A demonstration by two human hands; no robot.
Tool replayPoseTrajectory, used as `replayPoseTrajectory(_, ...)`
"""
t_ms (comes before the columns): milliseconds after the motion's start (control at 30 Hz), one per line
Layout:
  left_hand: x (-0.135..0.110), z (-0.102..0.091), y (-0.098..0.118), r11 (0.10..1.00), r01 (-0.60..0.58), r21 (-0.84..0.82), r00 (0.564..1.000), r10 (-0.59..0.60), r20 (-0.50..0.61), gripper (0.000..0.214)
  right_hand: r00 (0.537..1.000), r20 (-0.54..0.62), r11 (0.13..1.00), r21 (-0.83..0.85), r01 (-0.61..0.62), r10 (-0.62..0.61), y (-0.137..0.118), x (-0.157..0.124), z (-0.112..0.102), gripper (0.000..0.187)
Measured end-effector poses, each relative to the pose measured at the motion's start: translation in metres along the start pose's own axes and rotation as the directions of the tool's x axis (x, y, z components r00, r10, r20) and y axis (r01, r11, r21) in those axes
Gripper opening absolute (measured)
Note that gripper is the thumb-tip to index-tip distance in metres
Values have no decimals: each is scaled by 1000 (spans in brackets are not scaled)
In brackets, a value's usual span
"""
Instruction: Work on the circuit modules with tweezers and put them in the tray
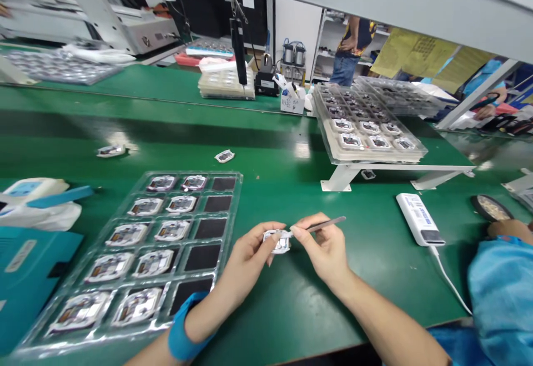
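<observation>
Between the fingers of my left hand [256, 246] is a small white electronic module [283, 245], held just above the green bench. My right hand [323, 249] pinches a pair of metal tweezers [331, 223], its tip end at the module's upper edge and its other end sticking out to the right. Exactly what the tip touches is hidden by the fingers. Left of my hands lies a clear compartment tray [238, 199]; similar modules fill its left and middle columns, while dark pads show in the right column.
Two loose modules, one [225, 156] near centre and one [111, 150] farther left, lie behind the tray. A stack of loaded trays [375, 127] stands on a raised shelf. At right are a white corded device [420, 219] and a co-worker's blue sleeve [502, 288]. An electric screwdriver [238, 49] hangs above.
</observation>
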State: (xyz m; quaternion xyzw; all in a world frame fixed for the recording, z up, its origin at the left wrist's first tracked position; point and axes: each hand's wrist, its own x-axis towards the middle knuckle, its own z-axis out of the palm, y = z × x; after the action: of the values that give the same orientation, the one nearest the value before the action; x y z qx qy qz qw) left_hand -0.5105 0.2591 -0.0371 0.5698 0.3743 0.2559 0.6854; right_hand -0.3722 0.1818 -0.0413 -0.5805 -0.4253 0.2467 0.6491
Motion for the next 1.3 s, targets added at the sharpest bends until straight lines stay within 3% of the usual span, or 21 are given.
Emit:
replayPoseTrajectory(100,-1,-1,0,998,54,-40,999,-54,2,42,997,27,997,-25,71,-71,-1,-1,0,6)
replayPoseTrajectory(200,-2,-4,-1,987,122,-102,993,-122,12,46,994,-19,994,-31,109,-109,-1,0,-1,5)
replayPoseTrajectory(533,-4,-6,1,989,108,-98,992,-101,75,39,998,59,998,55,-7,4,1,3,1,6)
replayPoseTrajectory(767,-4,-5,0,992,96,-85,992,-89,90,33,981,88,974,134,-181,170,4,7,1,15)
replayPoseTrajectory(967,-6,-7,3,998,51,-44,994,-46,100,32,987,-18,981,117,-154,157,4,6,2,15)
replayPoseTrajectory(1300,-6,-4,4,999,-6,53,995,1,104,29,975,-32,964,160,-210,218,6,7,4,16)
